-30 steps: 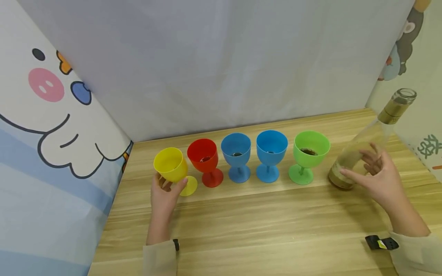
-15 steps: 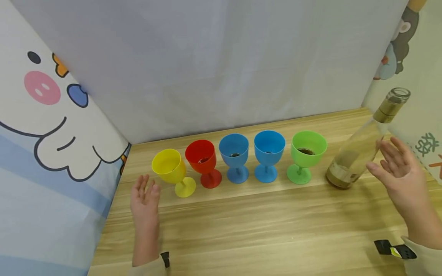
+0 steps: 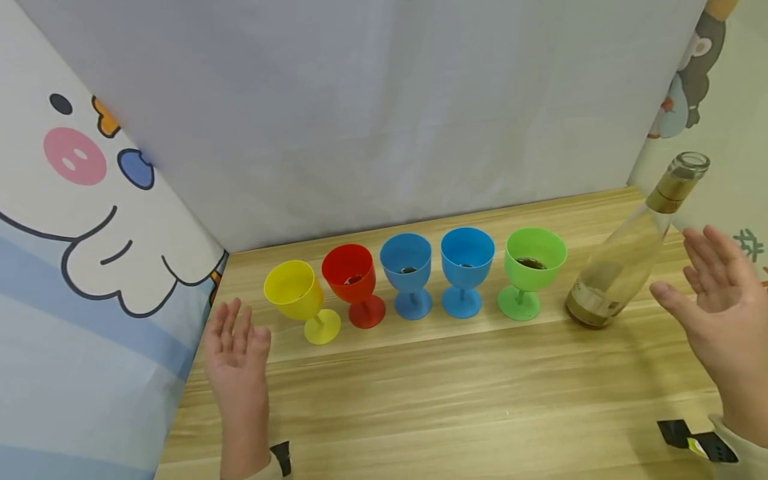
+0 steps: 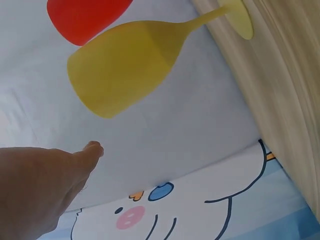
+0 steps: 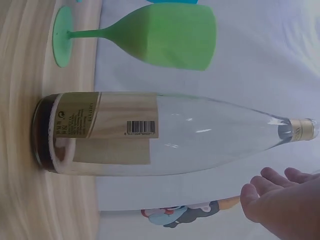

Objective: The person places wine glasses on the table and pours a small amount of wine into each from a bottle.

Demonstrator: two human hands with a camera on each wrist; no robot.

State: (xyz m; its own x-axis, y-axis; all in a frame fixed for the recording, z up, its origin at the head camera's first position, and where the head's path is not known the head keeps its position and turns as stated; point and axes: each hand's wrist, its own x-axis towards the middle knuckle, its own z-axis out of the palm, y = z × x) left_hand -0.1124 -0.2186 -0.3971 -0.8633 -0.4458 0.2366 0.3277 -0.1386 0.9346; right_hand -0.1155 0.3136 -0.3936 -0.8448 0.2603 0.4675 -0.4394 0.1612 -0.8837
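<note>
My left hand point(image 3: 237, 363) is raised with relaxed fingers, to the left of a yellow goblet point(image 3: 294, 291) and apart from it. On the other side, my right hand point(image 3: 717, 307) is spread beside a clear glass bottle point(image 3: 624, 267), touching nothing. The bottle stands upright with a little dark liquid in its bottom, as the right wrist view shows. Rightward from the yellow goblet runs a row: a red goblet point(image 3: 350, 273), two blue goblets point(image 3: 407, 263) point(image 3: 468, 257) and a green goblet point(image 3: 535, 259) nearest the bottle. Dark liquid shows inside the green, red and blue ones.
The goblets and bottle stand on a wood-grain table point(image 3: 408, 400). A pale grey curtain point(image 3: 384, 120) hangs behind its back edge. At the left is a cartoon-printed panel point(image 3: 90, 267), and another printed wall point(image 3: 732, 133) rises at the right.
My left hand has let go of the yellow goblet and drawn back left. My right hand has released the bottle and moved off to the right. Goblets and bottle stay standing.
</note>
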